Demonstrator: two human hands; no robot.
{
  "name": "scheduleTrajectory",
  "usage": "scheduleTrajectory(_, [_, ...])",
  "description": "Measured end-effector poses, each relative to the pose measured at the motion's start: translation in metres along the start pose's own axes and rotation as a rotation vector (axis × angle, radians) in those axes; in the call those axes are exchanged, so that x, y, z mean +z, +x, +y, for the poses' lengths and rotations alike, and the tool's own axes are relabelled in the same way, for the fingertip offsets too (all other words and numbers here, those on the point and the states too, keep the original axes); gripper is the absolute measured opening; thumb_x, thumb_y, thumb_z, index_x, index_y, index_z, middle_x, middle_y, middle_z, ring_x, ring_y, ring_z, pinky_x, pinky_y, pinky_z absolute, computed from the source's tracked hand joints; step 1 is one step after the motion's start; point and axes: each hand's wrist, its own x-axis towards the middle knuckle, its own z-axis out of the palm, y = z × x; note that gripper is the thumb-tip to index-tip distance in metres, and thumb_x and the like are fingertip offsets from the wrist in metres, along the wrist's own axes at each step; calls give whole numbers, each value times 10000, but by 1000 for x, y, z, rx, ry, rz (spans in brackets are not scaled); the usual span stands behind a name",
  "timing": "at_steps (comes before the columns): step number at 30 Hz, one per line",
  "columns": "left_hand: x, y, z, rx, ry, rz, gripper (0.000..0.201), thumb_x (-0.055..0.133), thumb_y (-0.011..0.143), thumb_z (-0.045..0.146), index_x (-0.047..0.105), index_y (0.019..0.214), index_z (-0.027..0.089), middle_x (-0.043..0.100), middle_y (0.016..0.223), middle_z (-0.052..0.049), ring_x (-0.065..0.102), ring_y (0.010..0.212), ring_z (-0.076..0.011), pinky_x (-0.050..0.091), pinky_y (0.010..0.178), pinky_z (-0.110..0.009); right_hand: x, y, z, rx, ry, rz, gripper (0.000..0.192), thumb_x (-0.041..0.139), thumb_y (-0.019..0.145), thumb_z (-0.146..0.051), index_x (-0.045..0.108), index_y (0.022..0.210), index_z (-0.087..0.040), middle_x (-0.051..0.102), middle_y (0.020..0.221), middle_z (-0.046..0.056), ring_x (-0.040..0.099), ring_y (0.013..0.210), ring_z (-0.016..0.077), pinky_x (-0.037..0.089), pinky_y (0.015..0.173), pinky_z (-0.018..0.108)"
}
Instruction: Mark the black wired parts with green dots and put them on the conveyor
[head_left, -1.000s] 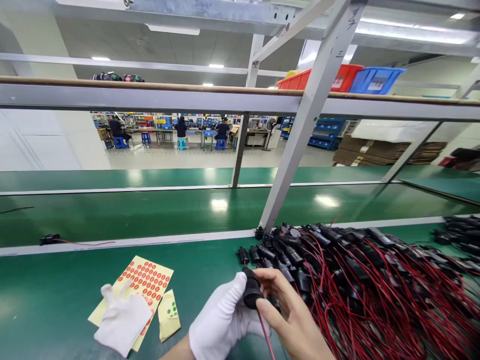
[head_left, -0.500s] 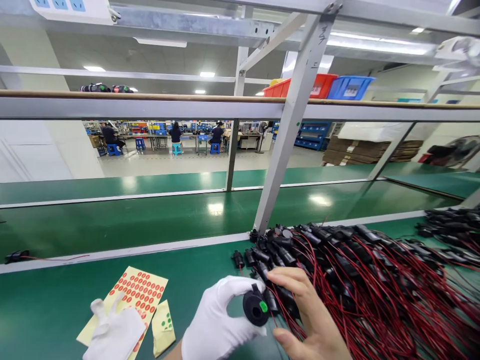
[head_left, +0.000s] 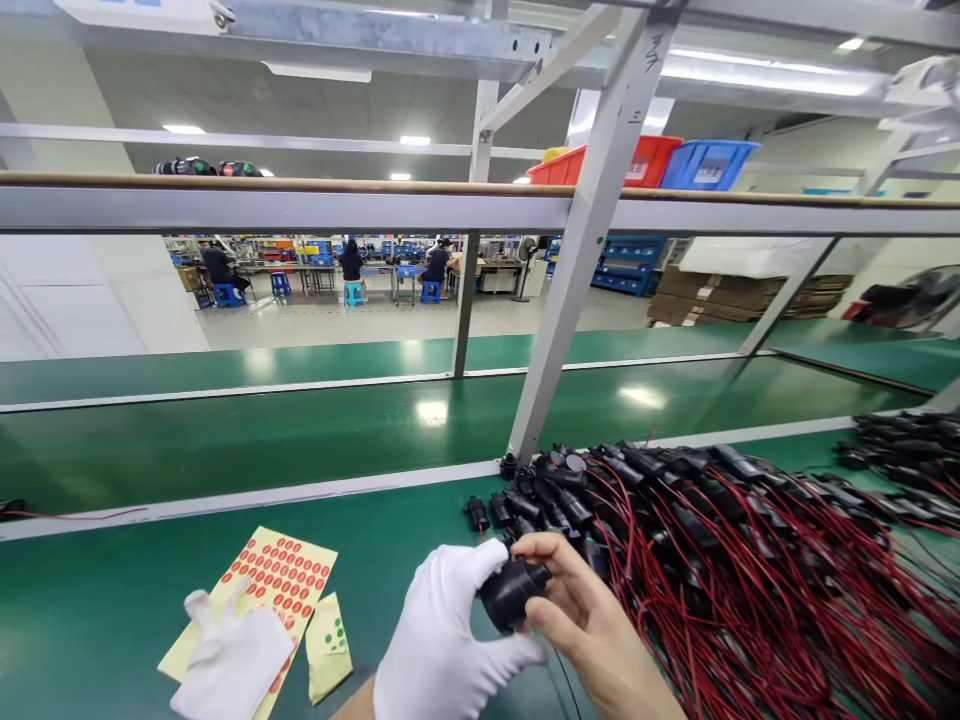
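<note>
Your gloved left hand [head_left: 442, 640] and bare right hand [head_left: 592, 630] both pinch 1 black connector [head_left: 511, 592], fingers closed to steady it near the table's front edge

The left hand [head_left: 439, 640] and right hand [head_left: 592, 630] are running off the near edge at the wrists. Their fingers are covering much of the black part [head_left: 512, 592], so its near side is not showing. The wire pile [head_left: 735, 560] is spilling past the right and near edges. The spare glove [head_left: 229, 665] is hiding part of the sticker sheet [head_left: 281, 575]. The far workers [head_left: 352, 262] are appearing too small to make out.
</note>
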Motion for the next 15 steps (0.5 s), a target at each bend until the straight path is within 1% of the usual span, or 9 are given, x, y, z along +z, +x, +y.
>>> scheduleTrajectory(2, [0, 2, 2, -183, -76, -70, 407, 819, 735, 280, 706, 1122, 224, 730, 998, -54, 684, 931, -240, 527, 860, -361, 1, 4, 5, 65, 67, -22, 392, 731, 842, -562, 616, 1073, -266, 658, 923, 20, 639, 811, 170, 546, 723, 259])
scheduleTrajectory(3, [-1, 7, 2, -305, -188, -126, 307, 786, 775, 291, 722, 1063, 207, 731, 961, -53, 686, 884, -228, 531, 832, -351, 1, 6, 6, 65, 74, -14, 436, 725, 826, -604, 621, 1068, -257, 653, 921, 26, 630, 798, 171, 548, 723, 269])
scheduleTrajectory(5, [-8, 24, -6, -572, -579, -159, 213, 732, 842, 310, 724, 953, 129, 725, 869, -78, 683, 744, -200, 545, 727, -318, -1, 9, 4, 55, 54, 41, 466, 695, 833, -637, 635, 1078, -246, 652, 941, 47, 625, 803, 181, 559, 736, 295])
scheduleTrajectory(7, [-21, 53, -26, -765, -968, -51, 242, 689, 894, 299, 696, 900, 57, 698, 780, -99, 654, 625, -165, 539, 611, -277, -6, 11, -6, 45, 20, 113, 413, 670, 868, -608, 656, 1069, -248, 653, 948, 55, 632, 816, 186, 568, 746, 301])
scheduleTrajectory(8, [-29, 71, -39, -825, -1087, 61, 238, 677, 908, 275, 681, 901, 38, 685, 765, -102, 646, 611, -153, 535, 579, -258, -9, 11, -16, 29, 18, 131, 374, 657, 889, -585, 667, 1060, -253, 656, 951, 56, 639, 834, 188, 572, 762, 303])
scheduleTrajectory(10, [-49, 110, -68, -860, -1134, 233, 188, 598, 967, 240, 652, 969, 60, 670, 808, -76, 650, 667, -126, 547, 597, -228, -14, 10, -43, -55, 55, 96, 331, 626, 917, -563, 685, 1052, -267, 661, 943, 56, 653, 836, 193, 582, 761, 309])
scheduleTrajectory(12, [-70, 145, -91, -859, -1147, 384, 198, 573, 989, 285, 629, 1058, 108, 659, 882, -36, 635, 686, -110, 555, 597, -232, -16, 6, -77, -197, 113, 0, 359, 601, 915, -593, 697, 1063, -280, 662, 938, 69, 670, 823, 211, 598, 696, 318])
scheduleTrajectory(14, [-86, 171, -101, -825, -1157, 505, 252, 587, 983, 322, 616, 1146, 133, 663, 1006, -49, 650, 772, -131, 577, 656, -274, -15, -3, -111, -293, 121, -60, 434, 608, 870, -671, 701, 1070, -298, 663, 1003, 89, 694, 826, 229, 606, 640, 331])
scheduleTrajectory(15, [-91, 179, -102, -799, -1166, 548, 282, 597, 976, 332, 609, 1183, 140, 660, 1068, -63, 659, 828, -149, 587, 700, -304, -14, -9, -124, -341, 81, -59, 514, 571, 837, -760, 713, 1024, -303, 663, 971, 78, 701, 766, 216, 590, 570, 311])
